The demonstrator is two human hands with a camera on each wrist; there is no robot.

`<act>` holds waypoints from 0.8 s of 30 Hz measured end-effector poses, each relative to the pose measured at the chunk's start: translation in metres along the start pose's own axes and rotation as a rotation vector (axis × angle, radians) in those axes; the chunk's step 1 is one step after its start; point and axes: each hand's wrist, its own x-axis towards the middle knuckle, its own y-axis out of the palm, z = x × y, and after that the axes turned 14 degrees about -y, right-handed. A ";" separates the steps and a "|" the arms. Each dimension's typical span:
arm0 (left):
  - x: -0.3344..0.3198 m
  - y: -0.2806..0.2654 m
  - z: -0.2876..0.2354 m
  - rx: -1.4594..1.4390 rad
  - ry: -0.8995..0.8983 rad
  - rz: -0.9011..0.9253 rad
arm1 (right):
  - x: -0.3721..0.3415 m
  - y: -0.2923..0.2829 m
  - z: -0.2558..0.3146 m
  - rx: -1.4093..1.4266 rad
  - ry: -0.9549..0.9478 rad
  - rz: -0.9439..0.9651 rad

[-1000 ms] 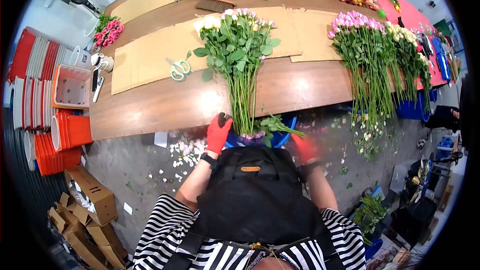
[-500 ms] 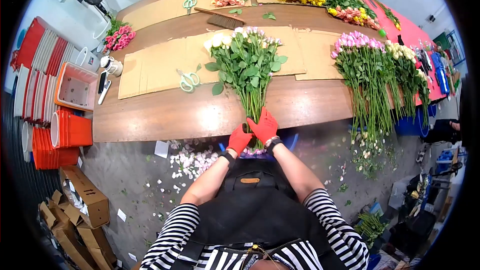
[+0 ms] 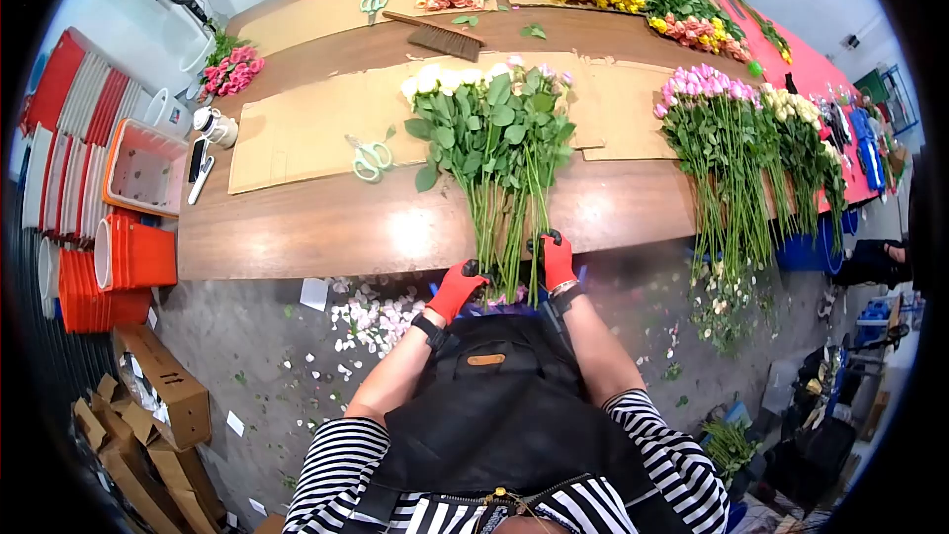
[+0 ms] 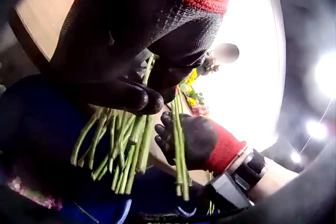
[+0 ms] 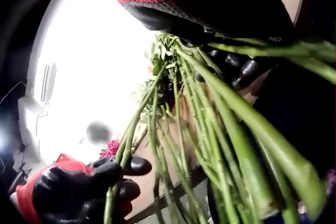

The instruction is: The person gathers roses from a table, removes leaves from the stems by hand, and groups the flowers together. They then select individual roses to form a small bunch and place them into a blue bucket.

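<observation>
A bunch of pale and pink roses (image 3: 494, 109) lies on cardboard at the table's near edge, its green stems (image 3: 502, 237) hanging over. My left hand (image 3: 459, 289), in a red glove with black palm, curls round stems on the bunch's left side; the left wrist view shows cut stem ends (image 4: 123, 145) below its fingers. My right hand (image 3: 557, 259) holds a few stems at the right side, apart from the main bundle. In the right wrist view the left hand (image 5: 79, 187) pinches a couple of stems.
Green-handled scissors (image 3: 370, 158) and a brush (image 3: 445, 38) lie on the table. More pink and white roses (image 3: 707, 89) hang over the edge at right. A blue bucket (image 4: 123, 211) is below the stems; petals (image 3: 371, 321) litter the floor.
The right hand came in from the right to the stems, then moved slightly right with a few of them. The bunch has spread wider, and the left hand now sits at its left side.
</observation>
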 end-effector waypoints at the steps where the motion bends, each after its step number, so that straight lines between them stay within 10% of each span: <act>1: 0.002 0.002 0.006 -0.013 -0.026 0.012 | -0.003 -0.008 0.005 -0.180 -0.022 -0.002; 9: -0.023 0.005 -0.020 -0.263 -0.067 0.124 | 0.004 -0.025 0.023 -0.118 -0.222 -0.215; 13: -0.022 -0.018 -0.002 -0.326 -0.158 0.161 | -0.013 -0.037 0.068 0.265 0.343 -0.043; 19: -0.020 -0.027 0.023 -0.317 -0.194 0.094 | 0.000 -0.054 0.019 -0.497 -0.264 -0.204; 24: -0.028 -0.021 0.014 0.610 0.073 -0.325 | -0.023 -0.047 0.099 -0.983 -0.527 -0.207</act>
